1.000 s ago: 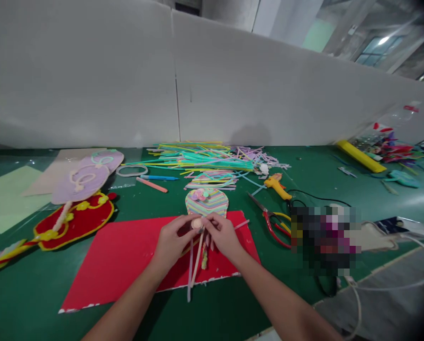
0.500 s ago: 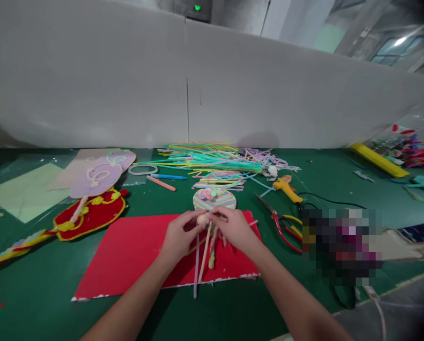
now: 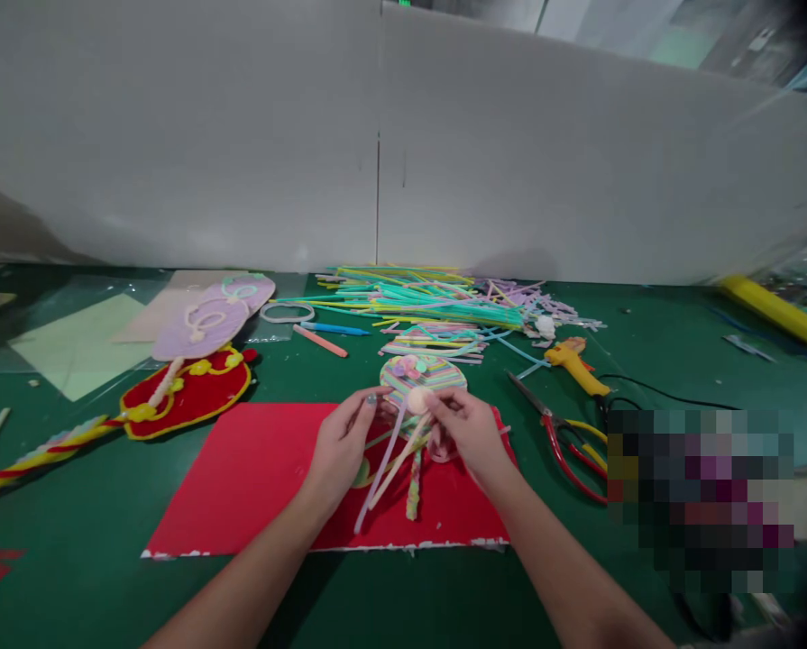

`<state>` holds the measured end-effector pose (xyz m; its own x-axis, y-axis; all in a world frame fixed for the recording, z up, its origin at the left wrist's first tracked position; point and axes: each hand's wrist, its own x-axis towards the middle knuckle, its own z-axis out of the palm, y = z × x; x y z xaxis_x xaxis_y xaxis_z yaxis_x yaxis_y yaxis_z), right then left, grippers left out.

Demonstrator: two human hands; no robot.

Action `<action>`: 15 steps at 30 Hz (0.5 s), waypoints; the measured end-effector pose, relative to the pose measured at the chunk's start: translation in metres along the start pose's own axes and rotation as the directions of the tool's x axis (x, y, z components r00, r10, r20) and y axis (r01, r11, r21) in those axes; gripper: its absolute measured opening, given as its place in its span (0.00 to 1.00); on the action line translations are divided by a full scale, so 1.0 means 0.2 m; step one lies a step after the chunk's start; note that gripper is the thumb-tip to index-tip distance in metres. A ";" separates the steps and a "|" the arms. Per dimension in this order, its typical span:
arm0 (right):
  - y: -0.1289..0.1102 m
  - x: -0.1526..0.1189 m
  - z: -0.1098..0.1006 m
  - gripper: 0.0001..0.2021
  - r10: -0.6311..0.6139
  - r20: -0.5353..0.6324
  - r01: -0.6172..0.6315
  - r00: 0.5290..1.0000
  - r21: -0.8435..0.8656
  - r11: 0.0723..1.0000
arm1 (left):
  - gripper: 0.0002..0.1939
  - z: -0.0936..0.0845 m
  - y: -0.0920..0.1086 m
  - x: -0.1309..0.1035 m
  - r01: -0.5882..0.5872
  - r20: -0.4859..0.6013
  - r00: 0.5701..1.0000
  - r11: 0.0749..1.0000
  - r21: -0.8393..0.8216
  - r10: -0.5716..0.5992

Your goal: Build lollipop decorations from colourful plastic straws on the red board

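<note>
My right hand pinches a small pale pink coiled ball between thumb and fingers. From the ball a lilac pipe cleaner and a cream pipe cleaner hang down toward me. My left hand is closed just left of the ball, thumb and fingertips together; what they hold is too small to tell. Behind the ball lies a striped pastel disc with pink and mint curls on top. Below it a twisted multicoloured stem rests over the red sheet.
Pipe cleaners lie heaped at the back. To the right are pliers and a yellow glue gun. A red fan-shaped piece, lilac pieces and two pens lie left on the green table.
My hands have moved slightly apart, the left fingertips drawing away from the ball. The ball stays in my right hand, and the hanging pipe cleaners now slant to the left. The camera view has shifted.
</note>
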<state>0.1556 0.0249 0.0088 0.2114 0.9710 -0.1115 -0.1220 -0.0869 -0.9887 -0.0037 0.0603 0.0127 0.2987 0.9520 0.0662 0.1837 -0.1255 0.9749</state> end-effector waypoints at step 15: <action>0.06 0.09 -0.14 0.15 -0.189 -0.412 0.233 0.891 0.060 0.971 | 0.28 -0.11 0.10 -0.28 -0.667 0.598 0.737 0.486 0.565 0.316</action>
<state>0.1846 0.0353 -0.0070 0.6110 0.7903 0.0459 -0.1276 0.1555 -0.9795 -0.0363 0.0103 0.0335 0.8378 0.4953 0.2297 0.4197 -0.8533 0.3093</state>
